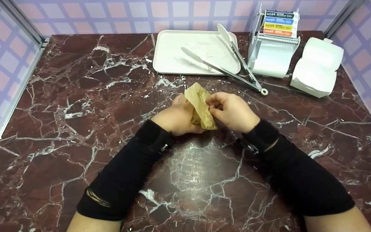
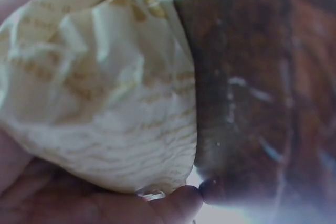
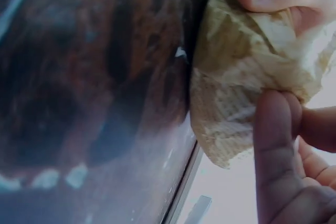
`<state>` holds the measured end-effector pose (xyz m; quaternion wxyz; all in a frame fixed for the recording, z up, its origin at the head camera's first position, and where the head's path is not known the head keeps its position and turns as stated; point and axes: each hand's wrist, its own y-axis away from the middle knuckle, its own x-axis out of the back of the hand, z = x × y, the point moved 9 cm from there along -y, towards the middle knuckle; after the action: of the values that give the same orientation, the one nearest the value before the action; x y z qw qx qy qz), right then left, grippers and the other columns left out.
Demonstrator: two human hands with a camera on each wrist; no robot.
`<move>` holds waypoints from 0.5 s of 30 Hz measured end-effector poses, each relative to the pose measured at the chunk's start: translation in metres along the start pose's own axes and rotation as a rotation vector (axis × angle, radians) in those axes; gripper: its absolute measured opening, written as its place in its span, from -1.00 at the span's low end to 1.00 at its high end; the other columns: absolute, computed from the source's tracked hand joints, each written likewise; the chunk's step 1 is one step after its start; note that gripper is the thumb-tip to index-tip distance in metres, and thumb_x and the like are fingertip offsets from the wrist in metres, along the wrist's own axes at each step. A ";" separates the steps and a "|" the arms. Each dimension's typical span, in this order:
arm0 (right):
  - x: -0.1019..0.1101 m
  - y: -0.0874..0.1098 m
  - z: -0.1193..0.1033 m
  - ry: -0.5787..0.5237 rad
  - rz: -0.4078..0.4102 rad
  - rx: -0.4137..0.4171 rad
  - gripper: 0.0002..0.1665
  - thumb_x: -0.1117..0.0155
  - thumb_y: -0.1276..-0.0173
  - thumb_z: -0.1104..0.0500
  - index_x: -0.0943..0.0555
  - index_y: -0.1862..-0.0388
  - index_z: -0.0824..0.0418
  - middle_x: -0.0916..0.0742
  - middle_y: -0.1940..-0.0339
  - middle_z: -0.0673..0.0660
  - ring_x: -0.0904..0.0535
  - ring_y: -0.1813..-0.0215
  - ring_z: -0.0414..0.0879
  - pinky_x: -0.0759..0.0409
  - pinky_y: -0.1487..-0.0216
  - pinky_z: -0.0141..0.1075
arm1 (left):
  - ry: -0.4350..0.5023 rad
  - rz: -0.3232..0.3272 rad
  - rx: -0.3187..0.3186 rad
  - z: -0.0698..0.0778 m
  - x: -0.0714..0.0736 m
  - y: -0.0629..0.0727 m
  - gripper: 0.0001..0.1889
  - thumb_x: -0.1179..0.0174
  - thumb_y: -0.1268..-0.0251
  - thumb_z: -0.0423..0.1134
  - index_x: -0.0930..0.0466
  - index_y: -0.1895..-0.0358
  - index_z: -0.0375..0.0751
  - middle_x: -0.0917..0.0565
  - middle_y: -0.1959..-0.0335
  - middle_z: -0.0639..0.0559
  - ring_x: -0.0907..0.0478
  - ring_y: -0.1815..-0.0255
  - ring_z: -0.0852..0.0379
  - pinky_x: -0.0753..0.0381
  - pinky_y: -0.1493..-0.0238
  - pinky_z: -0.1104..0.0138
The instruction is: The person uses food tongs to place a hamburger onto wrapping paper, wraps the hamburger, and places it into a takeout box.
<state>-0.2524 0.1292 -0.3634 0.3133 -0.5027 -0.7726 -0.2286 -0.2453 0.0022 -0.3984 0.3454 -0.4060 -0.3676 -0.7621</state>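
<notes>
A crumpled yellow-brown paper wrapper (image 1: 200,101) with printed lines is between the two hands at the middle of the table. In the left wrist view the paper (image 2: 121,98) bulges rounded; what it wraps is hidden. My left hand (image 1: 180,117) holds it from the left, fingers curled along its lower side. My right hand (image 1: 232,111) is at its right side, and in the right wrist view the right fingers (image 3: 275,140) pinch the paper's edge. The left thumb lies on the paper's upper part there.
A cream tray (image 1: 172,58) stands at the back, with metal tongs (image 1: 225,71) lying spread over its right side. Right of it are a label dispenser (image 1: 274,56) with a white roll and coloured boxes, then an open white carton (image 1: 317,66). Tiled-pattern walls border the marbled table (image 1: 76,154).
</notes>
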 end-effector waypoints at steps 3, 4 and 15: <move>-0.001 0.001 -0.003 0.023 0.024 0.030 -0.65 -0.33 -0.41 0.34 -0.72 -0.15 0.29 -0.81 0.06 0.21 -0.74 0.02 0.05 -0.73 -0.15 -0.09 | 0.028 -0.037 -0.009 0.000 -0.002 -0.001 -0.06 -0.41 -0.27 0.22 -0.26 -0.61 -0.16 -0.22 -0.64 -0.28 -0.12 -0.65 -0.21 -0.14 -0.71 -0.04; -0.001 0.002 -0.004 0.035 0.034 0.044 -0.65 -0.35 -0.40 0.34 -0.73 -0.15 0.28 -0.81 0.05 0.21 -0.74 0.01 0.05 -0.73 -0.16 -0.09 | 0.021 -0.043 -0.036 0.002 -0.002 -0.002 -0.11 -0.38 -0.30 0.22 -0.30 -0.59 -0.11 -0.22 -0.66 -0.23 -0.10 -0.67 -0.20 -0.02 -0.74 -0.05; -0.010 0.005 -0.017 0.283 -0.014 0.243 -0.55 -0.26 -0.55 0.24 -0.61 -0.38 0.16 -0.57 -0.53 0.19 -0.47 -0.54 0.16 -0.36 -0.63 0.00 | 0.111 -0.036 -0.252 0.015 -0.001 -0.003 -0.24 -0.33 -0.39 0.03 -0.32 -0.61 0.01 -0.36 -0.63 0.09 -0.33 -0.60 0.07 -0.22 -0.69 0.16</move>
<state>-0.2401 0.1137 -0.3584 0.4757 -0.4188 -0.7460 -0.2044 -0.2420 0.0166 -0.3939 0.2978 -0.3967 -0.2566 -0.8295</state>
